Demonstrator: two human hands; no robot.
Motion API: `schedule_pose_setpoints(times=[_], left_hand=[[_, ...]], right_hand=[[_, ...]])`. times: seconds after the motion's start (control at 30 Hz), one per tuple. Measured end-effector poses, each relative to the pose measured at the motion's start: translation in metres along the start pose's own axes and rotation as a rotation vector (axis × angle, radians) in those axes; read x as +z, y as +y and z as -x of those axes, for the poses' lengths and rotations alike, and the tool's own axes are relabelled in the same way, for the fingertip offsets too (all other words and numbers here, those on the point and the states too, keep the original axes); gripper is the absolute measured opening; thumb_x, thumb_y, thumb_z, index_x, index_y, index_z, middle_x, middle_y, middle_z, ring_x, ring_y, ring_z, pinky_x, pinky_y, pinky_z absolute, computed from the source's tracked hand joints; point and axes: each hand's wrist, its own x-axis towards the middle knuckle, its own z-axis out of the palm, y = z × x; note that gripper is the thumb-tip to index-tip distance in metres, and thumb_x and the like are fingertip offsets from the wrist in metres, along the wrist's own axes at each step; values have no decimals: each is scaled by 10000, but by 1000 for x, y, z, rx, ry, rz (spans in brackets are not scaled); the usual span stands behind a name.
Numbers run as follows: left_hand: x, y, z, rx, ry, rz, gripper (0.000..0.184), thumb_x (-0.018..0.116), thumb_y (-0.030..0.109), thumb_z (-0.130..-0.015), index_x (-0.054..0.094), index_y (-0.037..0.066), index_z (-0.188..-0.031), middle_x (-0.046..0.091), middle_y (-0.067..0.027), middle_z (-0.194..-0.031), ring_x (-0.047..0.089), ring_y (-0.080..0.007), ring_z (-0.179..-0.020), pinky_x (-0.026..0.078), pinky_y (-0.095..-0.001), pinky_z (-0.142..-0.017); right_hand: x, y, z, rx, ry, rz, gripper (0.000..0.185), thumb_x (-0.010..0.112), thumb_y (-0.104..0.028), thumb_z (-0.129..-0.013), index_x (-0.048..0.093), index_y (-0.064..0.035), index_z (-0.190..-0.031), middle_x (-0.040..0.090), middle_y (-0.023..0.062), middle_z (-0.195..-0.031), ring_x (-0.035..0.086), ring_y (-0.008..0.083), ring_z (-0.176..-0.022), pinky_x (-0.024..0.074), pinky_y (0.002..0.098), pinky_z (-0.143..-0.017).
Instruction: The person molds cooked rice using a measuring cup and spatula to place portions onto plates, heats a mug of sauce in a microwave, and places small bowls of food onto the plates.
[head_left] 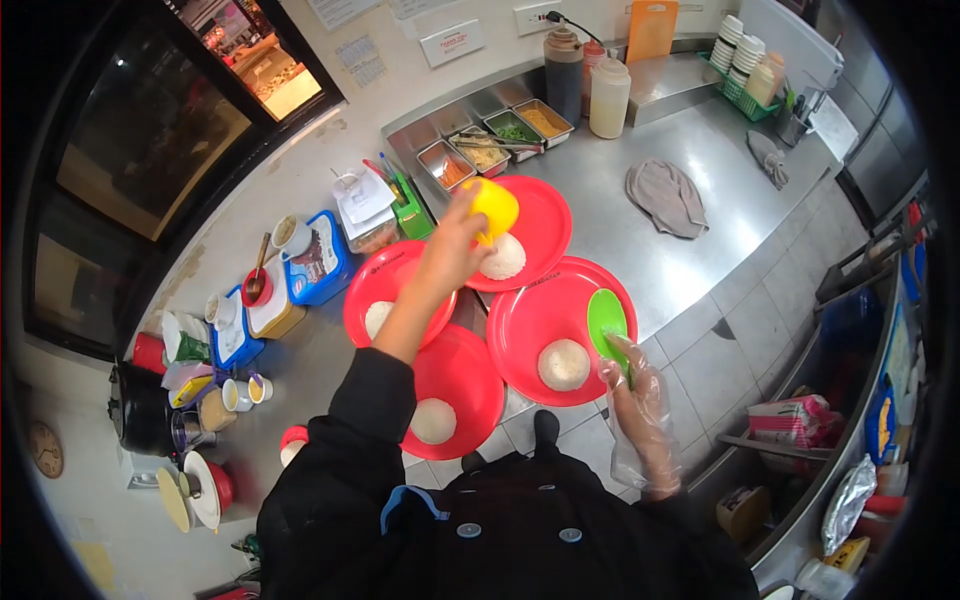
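Hidden: mouth of yellow cup point(495, 210), turned out of view; contents impossible to read. Handle of green spatula point(606, 318), partly covered by right hand point(640, 405) and crinkled clear glove.
Cut off: left plate point(380, 275), crossed by left forearm point(420, 300), with one side of its white mound covered. Small red bowl point(293, 435), partly behind black sleeve.
Left hand point(457, 245): bare, over near side of far plate point(545, 215). Fingers narrow, closed on yellow cup.
Yellow cup: in left fingers, above far plate, just beside its rice-like white mound point(504, 257). Gap below cup: can't tell.
Right hand: gloved, at outer rim of right plate point(520, 330). Fingers closed round spatula handle; exact grip blurred by plastic.
Green spatula: blade reaching from right fingers over right plate, near its domed white mound point(564, 365). Blade contact with plate: can't tell.
Plates: four, red, clustered by near edge of steel bench point(665, 270). Near plate point(470, 375) also with white mound point(434, 421).
Far edge of bench: topping trays point(510, 130), sauce bottles point(609, 98).
Bench, right of plates: crumpled grey cloth point(667, 198).
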Motion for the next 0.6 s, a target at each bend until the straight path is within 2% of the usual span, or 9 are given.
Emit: schedule_pose_setpoints(times=[0.07, 0.13, 0.2, 0.27, 0.33, 0.47, 0.5, 0.57, 0.6], left_hand=[[-37, 11, 2, -72, 229, 80, 291, 761, 51, -645, 527, 25, -817, 311, -216, -1427, 361, -414, -1273, 409, -369, -983], [-66, 16, 23, -256, 369, 105, 273, 756, 55, -682, 521, 13, -815, 421, -195, -1353, 480, -360, -1194, 439, -349, -937], [-88, 21, 58, -373, 569, 446, 241, 734, 65, -743, 520, 3, -836, 542, -142, -1173, 557, -246, -1080, 471, -314, -880], [-97, -1, 119, -568, 721, 583, 204, 681, 134, -830, 526, 8, -872, 569, -78, -1002, 561, -166, -999, 486, -279, -842], [-107, 9, 179, -875, 924, 790, 206, 624, 221, -884, 537, 38, -917, 577, -57, -982, 564, -168, -993, 476, -310, -867], [-112, 15, 264, -1070, 1047, 941, 223, 593, 268, -902, 548, 52, -935, 575, -50, -975, 563, -153, -974, 460, -349, -897], [-110, 12, 277, -1098, 1014, 920, 224, 596, 275, -899, 549, 60, -943, 574, -46, -980, 563, -150, -974, 451, -365, -908], [-109, 5, 287, -1145, 932, 816, 216, 648, 242, -863, 555, 61, -936, 567, -37, -992, 557, -156, -990, 446, -351, -907], [-101, -15, 289, -1021, 817, 613, 218, 680, 212, -829, 561, 49, -911, 572, -63, -1022, 560, -194, -1006, 441, -342, -909]], right_hand=[[-1, -5, 0, -27, -20, 33, 342, 519, -172, -903, 516, -11, -1204, 649, 209, -873, 661, 284, -778, 489, 339, -697], [1, -8, 0, -22, -40, 4, 344, 521, -176, -902, 516, -13, -1205, 648, 211, -891, 661, 288, -795, 490, 339, -708], [5, -5, -1, -22, -67, -24, 346, 523, -180, -902, 515, -15, -1206, 647, 213, -908, 661, 293, -811, 491, 338, -718], [17, 4, -4, -55, -82, -58, 354, 531, -175, -895, 513, -18, -1211, 639, 223, -951, 655, 311, -847, 492, 342, -745], [26, -6, -10, -108, -161, -7, 371, 540, -171, -888, 500, -11, -1220, 634, 226, -973, 653, 318, -863, 493, 350, -757], [62, -27, -21, -294, -251, 129, 434, 554, -162, -870, 456, 7, -1258, 624, 219, -998, 635, 334, -892, 490, 377, -779], [69, -42, -25, -307, -260, 132, 434, 554, -162, -870, 456, 7, -1258, 624, 219, -998, 635, 334, -892, 490, 377, -779], [80, -74, -32, -133, -583, 363, 417, 560, -154, -863, 466, 0, -1239, 615, 188, -954, 621, 311, -856, 485, 366, -742], [96, -63, -40, -143, -589, 371, 417, 560, -154, -863, 466, 0, -1239, 615, 188, -954, 621, 311, -856, 485, 366, -742]])
